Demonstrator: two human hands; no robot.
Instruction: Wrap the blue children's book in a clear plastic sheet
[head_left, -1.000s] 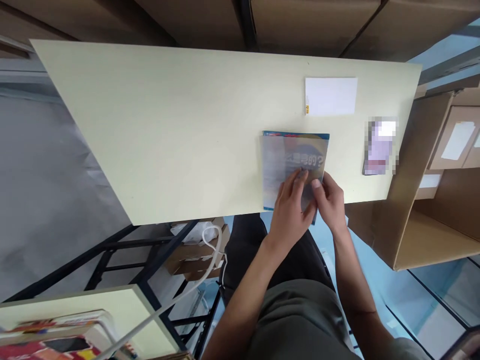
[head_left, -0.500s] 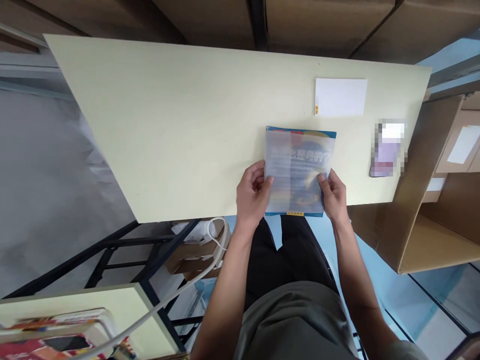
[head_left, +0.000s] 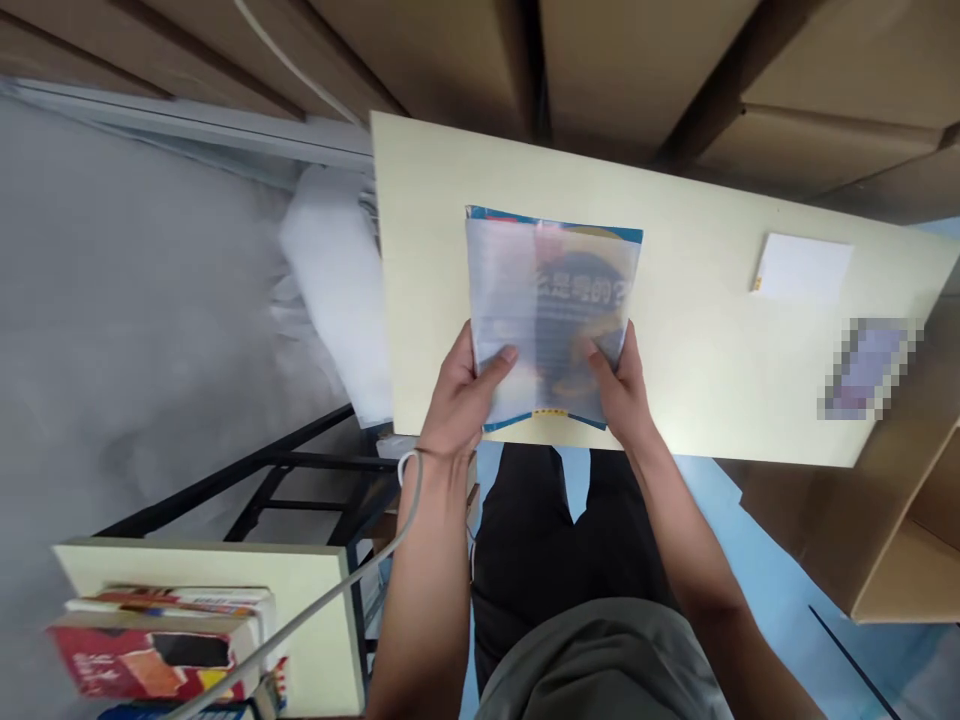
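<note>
A thin blue book (head_left: 559,320) in a cloudy see-through sleeve is held up over the table near its front edge. Printed characters show faintly through the sleeve, and a small yellow strip (head_left: 550,412) marks its lower edge. My left hand (head_left: 463,395) grips the lower left side, thumb lying on the front face. On the opposite side, my right hand (head_left: 621,390) has its thumb pressed on the front and its fingers behind. The book bends slightly between both hands. Most fingers are hidden beneath it.
The pale table (head_left: 705,390) carries a white card or pad (head_left: 802,268) and a blurred phone-like object (head_left: 866,368) at right. Cardboard boxes (head_left: 645,70) line the back. Books (head_left: 157,650) sit on a lower shelf at left, crossed by a white cable (head_left: 322,600).
The view has swung, so the table's left end looks nearer. Both hands have carried the book leftward along the table. Their thumbs now lie further inward, and the book bows more.
</note>
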